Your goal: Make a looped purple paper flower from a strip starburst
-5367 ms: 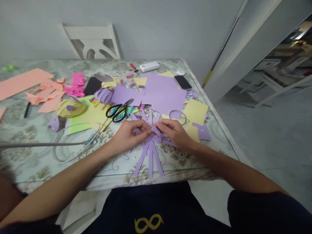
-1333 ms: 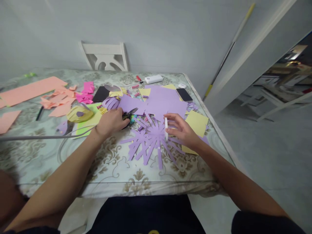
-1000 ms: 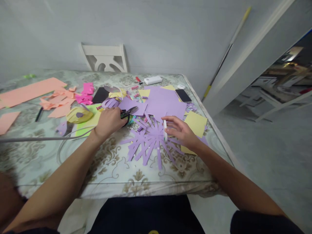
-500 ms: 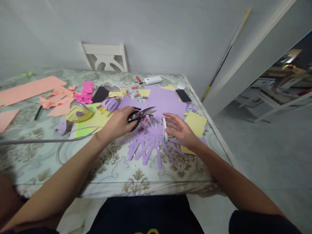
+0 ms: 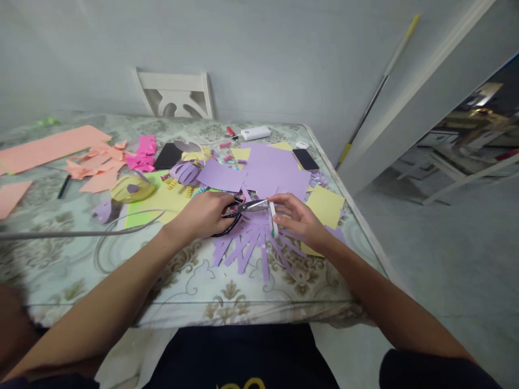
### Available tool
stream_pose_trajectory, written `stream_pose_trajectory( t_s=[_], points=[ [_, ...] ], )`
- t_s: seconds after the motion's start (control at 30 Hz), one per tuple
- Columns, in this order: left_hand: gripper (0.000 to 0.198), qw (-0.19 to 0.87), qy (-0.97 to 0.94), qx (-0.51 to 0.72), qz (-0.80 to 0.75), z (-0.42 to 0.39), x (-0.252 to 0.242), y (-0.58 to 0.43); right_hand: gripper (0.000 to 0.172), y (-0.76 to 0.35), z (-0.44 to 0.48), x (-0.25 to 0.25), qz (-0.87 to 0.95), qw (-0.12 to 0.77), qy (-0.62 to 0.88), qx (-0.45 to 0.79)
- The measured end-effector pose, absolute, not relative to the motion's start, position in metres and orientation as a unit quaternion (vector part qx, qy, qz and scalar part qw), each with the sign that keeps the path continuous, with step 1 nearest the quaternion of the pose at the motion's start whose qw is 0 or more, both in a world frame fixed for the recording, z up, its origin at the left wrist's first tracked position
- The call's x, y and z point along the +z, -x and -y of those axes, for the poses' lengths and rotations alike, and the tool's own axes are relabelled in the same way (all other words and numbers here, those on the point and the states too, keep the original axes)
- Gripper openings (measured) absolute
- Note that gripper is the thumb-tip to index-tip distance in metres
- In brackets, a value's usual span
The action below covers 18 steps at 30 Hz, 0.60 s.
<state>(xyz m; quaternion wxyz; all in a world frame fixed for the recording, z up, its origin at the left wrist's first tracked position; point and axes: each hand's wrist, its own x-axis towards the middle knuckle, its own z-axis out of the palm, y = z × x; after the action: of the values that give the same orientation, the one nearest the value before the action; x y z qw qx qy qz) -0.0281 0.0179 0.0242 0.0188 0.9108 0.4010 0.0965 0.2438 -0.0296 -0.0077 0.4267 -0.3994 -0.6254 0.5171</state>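
Note:
My left hand (image 5: 206, 214) is closed round the black handles of a pair of scissors (image 5: 248, 207), whose blades point right. The blade tips reach the top of a white roll of tape (image 5: 273, 220), and a thin pale strip, perhaps tape, lies along them. My right hand (image 5: 298, 216) grips the roll from its right side, fingers bent round it. Below both hands fans a purple paper cut into strips (image 5: 264, 262), spread on the tablecloth. Whether the blades touch the tape itself I cannot tell.
Larger purple sheets (image 5: 278, 167) and a yellow sheet (image 5: 326, 207) lie behind and right. At the left are paper ornaments, a yellow one (image 5: 132, 189) and a purple one (image 5: 185, 172). A grey cable (image 5: 81, 235) crosses the left side. A phone (image 5: 305, 160) lies near the right edge.
My left hand has brought the scissors down and to the right, up to the tape roll. The blades look more closed. My right hand has barely moved.

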Motion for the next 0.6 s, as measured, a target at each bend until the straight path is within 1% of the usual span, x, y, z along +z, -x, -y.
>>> stream_pose_trajectory(
  t_s=[0.6],
  points=[
    [0.020,0.013,-0.926,0.057,-0.374,-0.0104,0.0242,0.0222,0.034,-0.2368,0.0364,-0.0063,0.669,0.388,0.373,0.513]
  ],
)
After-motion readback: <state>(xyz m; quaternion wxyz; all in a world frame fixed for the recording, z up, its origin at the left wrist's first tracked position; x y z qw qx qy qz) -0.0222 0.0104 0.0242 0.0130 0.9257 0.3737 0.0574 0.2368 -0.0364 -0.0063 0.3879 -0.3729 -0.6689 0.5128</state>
